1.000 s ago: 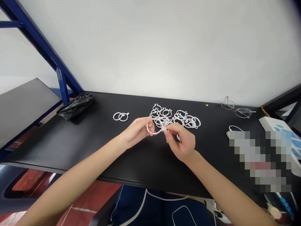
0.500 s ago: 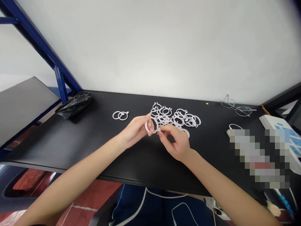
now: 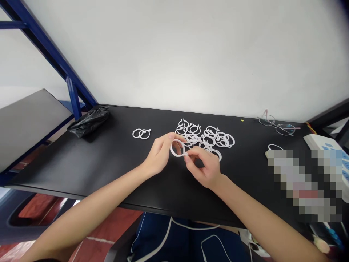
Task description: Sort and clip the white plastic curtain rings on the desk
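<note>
Between my hands, a white plastic ring (image 3: 173, 153) is held up above the front half of the black table. My left hand (image 3: 160, 153) grips its left side, thumb and fingers closed around the rim. At the ring's lower right, the thumb and forefinger of my right hand (image 3: 205, 165) pinch the small end piece. Just behind my hands lies a loose pile of similar white rings (image 3: 208, 140), several with little knobs at an open gap. Two more white rings (image 3: 144, 134) overlap each other on the table to the left.
A crumpled black plastic bag (image 3: 88, 122) lies at the table's back left. Eyeglasses (image 3: 285, 129) rest at the back right, near a white power strip (image 3: 313, 145) and a blurred-out item (image 3: 302, 185). A blue metal frame (image 3: 51, 51) rises at left. White cable (image 3: 160, 242) crosses my lap.
The held ring has turned so its round opening faces me more, and its pinched end now appears closed. My left fingers have shifted behind the ring. The view has moved slightly left.
</note>
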The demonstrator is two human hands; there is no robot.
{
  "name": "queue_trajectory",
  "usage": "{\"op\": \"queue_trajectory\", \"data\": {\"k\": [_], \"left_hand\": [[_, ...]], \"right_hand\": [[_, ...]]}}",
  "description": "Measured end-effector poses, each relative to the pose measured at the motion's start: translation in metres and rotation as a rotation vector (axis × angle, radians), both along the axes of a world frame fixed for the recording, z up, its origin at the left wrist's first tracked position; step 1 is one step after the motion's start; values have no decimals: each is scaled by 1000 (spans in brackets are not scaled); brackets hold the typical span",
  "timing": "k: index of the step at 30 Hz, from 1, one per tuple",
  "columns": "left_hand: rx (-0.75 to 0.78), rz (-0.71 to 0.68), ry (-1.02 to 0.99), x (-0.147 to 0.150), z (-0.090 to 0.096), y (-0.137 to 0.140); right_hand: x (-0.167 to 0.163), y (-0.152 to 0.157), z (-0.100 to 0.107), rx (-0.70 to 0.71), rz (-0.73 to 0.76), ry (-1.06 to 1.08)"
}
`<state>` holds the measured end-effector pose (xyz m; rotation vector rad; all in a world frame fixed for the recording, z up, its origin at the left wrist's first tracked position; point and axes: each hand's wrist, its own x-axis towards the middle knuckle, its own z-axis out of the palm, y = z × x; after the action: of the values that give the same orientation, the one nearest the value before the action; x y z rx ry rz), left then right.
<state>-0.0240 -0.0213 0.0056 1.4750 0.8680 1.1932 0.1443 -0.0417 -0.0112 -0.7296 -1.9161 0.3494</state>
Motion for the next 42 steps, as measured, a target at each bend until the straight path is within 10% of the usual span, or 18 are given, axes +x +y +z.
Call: {"op": "queue_trajectory", "data": {"k": [28, 42], "left_hand": [[241, 102, 222, -3, -8, -4], [264, 108, 225, -4, -17, -7]], "right_hand": [[-3, 1, -4, -51, 129, -177], [-11, -4, -13, 152, 67, -238]]}}
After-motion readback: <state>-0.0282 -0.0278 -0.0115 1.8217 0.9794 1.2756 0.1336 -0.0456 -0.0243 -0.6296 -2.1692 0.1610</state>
